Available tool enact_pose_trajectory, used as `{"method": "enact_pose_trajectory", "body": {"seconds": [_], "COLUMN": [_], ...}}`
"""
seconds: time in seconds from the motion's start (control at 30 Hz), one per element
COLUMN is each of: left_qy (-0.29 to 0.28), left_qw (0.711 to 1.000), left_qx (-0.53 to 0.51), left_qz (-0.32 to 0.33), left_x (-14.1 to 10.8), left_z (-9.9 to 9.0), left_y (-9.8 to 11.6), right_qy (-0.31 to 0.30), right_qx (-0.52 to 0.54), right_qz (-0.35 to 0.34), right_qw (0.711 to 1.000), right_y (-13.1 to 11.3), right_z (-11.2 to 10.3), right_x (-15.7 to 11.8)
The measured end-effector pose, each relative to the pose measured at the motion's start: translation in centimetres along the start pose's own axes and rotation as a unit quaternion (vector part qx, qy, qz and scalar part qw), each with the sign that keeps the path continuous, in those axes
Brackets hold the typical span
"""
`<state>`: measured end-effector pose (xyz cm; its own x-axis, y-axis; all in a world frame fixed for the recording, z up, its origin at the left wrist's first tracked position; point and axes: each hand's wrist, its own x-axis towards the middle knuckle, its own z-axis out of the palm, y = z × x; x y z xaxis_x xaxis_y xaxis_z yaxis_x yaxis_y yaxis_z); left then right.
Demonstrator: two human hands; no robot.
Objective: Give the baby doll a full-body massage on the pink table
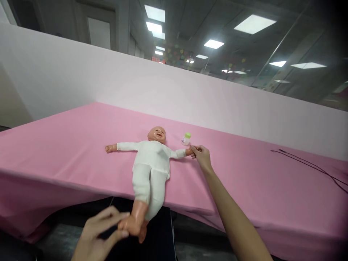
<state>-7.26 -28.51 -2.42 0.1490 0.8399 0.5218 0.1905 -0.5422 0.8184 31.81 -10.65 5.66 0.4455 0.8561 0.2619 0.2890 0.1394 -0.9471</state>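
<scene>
A baby doll (152, 156) in a white cloth body lies face up, its arms spread and its legs hanging over the table's front edge. My left hand (99, 232) pinches the toes of the doll's foot (133, 222) between thumb and fingers. At the doll's other end, my right hand (200, 155) grips the small hand (188, 151) of its outstretched arm. Just beyond my right hand stands a small clear bottle (186, 139) with a green cap, untouched.
Pink cloth (244, 174) covers the table and drapes over its front edge. Black cables (307, 165) lie at the right. A low white partition (174, 90) runs along the back. Dark space shows under the front edge.
</scene>
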Motion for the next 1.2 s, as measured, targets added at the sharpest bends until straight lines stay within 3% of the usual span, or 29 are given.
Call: {"method": "enact_pose_trajectory", "body": {"seconds": [0.1, 0.2, 0.33, 0.43, 0.5, 0.57, 0.67, 0.77, 0.87, 1.0, 1.1, 1.2], "left_qy": [0.004, 0.023, 0.029, 0.094, 0.121, 0.102, 0.076, 0.081, 0.072, -0.045, -0.094, -0.084], "left_qw": [1.0, 1.0, 0.999, 0.995, 0.992, 0.993, 0.993, 0.993, 0.996, 0.998, 0.992, 0.991], "left_qx": [0.002, 0.004, 0.002, 0.012, -0.008, -0.038, -0.081, -0.075, -0.04, -0.01, -0.008, -0.018], "left_qz": [0.014, 0.009, 0.027, 0.012, -0.024, -0.039, -0.039, -0.036, -0.031, -0.045, -0.087, -0.101], "left_x": [-3.4, -3.3, 1.4, 6.9, 10.5, 13.1, 14.1, 11.8, 7.3, 0.2, -3.4, -3.5], "left_z": [0.6, 1.4, 0.9, 0.7, 1.6, 3.1, 5.1, 4.9, 2.6, -0.1, 0.5, 1.7], "left_y": [-1.1, -1.3, 0.7, 1.1, 0.2, -1.4, -3.1, -2.6, -0.8, 0.1, -0.5, -0.4], "right_qy": [0.034, 0.035, -0.02, -0.085, -0.16, -0.207, -0.224, -0.219, -0.133, 0.0, 0.039, 0.036], "right_qx": [0.03, 0.037, 0.033, 0.019, -0.017, -0.045, -0.045, -0.026, 0.001, 0.013, -0.029, -0.036], "right_qz": [0.106, 0.122, -0.007, -0.097, -0.118, -0.118, -0.098, -0.082, -0.075, -0.017, 0.044, 0.053], "right_qw": [0.993, 0.991, 0.999, 0.991, 0.98, 0.97, 0.969, 0.972, 0.988, 1.0, 0.998, 0.997], "right_y": [3.4, 3.7, -1.2, -4.6, -5.2, -4.7, -4.0, -4.3, -4.2, -0.4, 3.1, 3.5], "right_z": [-0.6, -0.4, 0.6, 3.0, 5.3, 7.2, 8.3, 6.8, 4.2, 1.0, 0.0, -0.1], "right_x": [0.6, 0.5, -0.6, -2.7, -4.4, -5.7, -6.4, -4.9, -2.4, 0.0, 0.1, -0.4]}}
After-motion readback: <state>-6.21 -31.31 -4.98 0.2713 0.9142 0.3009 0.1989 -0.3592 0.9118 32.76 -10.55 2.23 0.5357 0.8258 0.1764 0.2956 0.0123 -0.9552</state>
